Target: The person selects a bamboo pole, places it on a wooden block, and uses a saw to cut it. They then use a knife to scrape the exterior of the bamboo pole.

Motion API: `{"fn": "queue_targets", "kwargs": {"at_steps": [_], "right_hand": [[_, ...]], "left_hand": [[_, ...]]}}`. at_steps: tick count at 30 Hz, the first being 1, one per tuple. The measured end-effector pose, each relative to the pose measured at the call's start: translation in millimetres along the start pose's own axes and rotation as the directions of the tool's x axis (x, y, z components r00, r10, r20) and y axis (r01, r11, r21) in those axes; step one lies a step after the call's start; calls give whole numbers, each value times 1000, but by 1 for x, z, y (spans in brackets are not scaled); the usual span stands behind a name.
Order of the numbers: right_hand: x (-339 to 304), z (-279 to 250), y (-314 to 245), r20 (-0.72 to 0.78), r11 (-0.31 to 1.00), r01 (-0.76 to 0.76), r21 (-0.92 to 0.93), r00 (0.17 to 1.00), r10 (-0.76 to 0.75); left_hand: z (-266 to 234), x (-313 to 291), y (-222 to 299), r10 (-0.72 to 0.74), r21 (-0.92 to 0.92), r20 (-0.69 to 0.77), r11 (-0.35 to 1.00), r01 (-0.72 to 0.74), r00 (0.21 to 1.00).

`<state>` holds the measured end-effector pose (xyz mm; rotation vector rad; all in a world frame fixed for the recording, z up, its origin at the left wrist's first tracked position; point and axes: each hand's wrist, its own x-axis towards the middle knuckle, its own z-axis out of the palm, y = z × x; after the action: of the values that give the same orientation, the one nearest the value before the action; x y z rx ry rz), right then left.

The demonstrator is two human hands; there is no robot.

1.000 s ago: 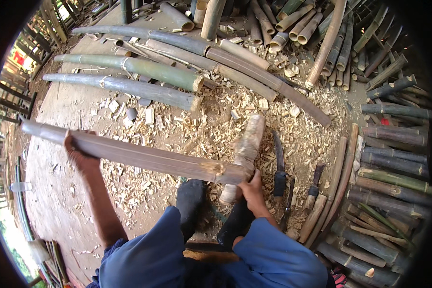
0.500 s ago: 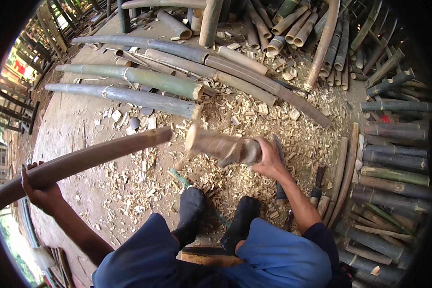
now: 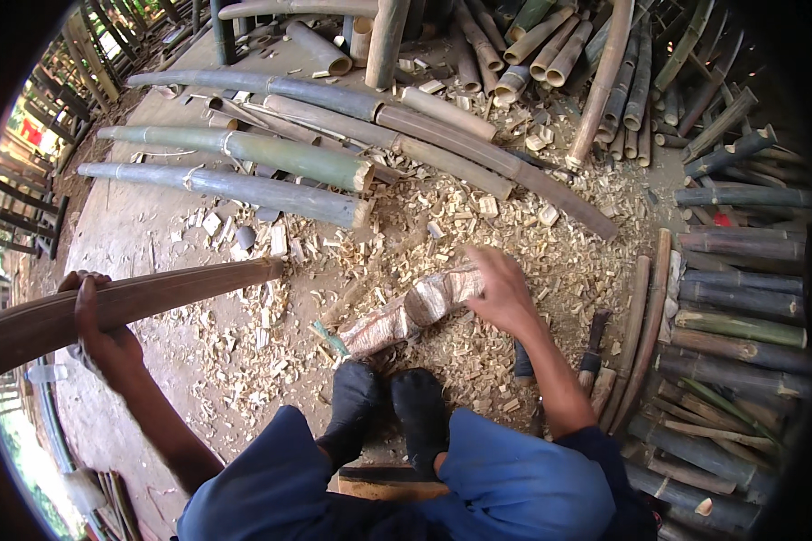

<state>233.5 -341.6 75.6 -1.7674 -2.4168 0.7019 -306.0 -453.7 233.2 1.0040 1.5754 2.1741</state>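
Note:
My left hand (image 3: 102, 311) is wrapped round a brown bamboo pole (image 3: 180, 292) at the left, its cut end pointing toward the middle. A short, thick log (image 3: 383, 326) with a worn, notched, pale upper side lies on the shavings just beyond my feet. At its right end is my right hand (image 3: 503, 293), thumb and fingers apart on either side of the end and slightly blurred. A green strip (image 3: 331, 339) lies against the log's left end. To the right, a dark tool handle (image 3: 523, 361) shows beside my right forearm.
Wood chips (image 3: 460, 216) cover the ground. Long bamboo poles (image 3: 244, 191) lie across the far side. Stacked bamboo (image 3: 740, 302) lines the right, with cut lengths (image 3: 550, 63) heaped at the back. A dark-handled tool (image 3: 593, 347) lies right of my forearm.
The log has come down from the air to the ground near my feet, and my right hand has loosened from it. The bamboo pole has shifted left; my right foot has moved inward.

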Motion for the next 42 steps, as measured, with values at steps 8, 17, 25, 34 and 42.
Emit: {"fn": "queue_targets", "kwargs": {"at_steps": [8, 17, 25, 34, 42], "right_hand": [[-124, 22, 85, 260, 773, -628, -91, 734, 627], [-176, 27, 106, -1, 746, -565, 352, 797, 604], [-221, -76, 117, 109, 654, -274, 705, 953, 282], [-295, -150, 141, 38, 777, -498, 385, 850, 526], [-332, -134, 75, -89, 519, -336, 786, 769, 633]], "left_hand": [[129, -37, 21, 183, 140, 30, 973, -185, 983], [145, -12, 0, 126, 158, 121, 977, -144, 985], [124, 4, -6, 136, 97, 160, 983, -153, 978], [210, 4, 98, 84, -22, 264, 996, -81, 961], [259, -69, 127, 26, -348, 443, 926, 146, 896]]}}
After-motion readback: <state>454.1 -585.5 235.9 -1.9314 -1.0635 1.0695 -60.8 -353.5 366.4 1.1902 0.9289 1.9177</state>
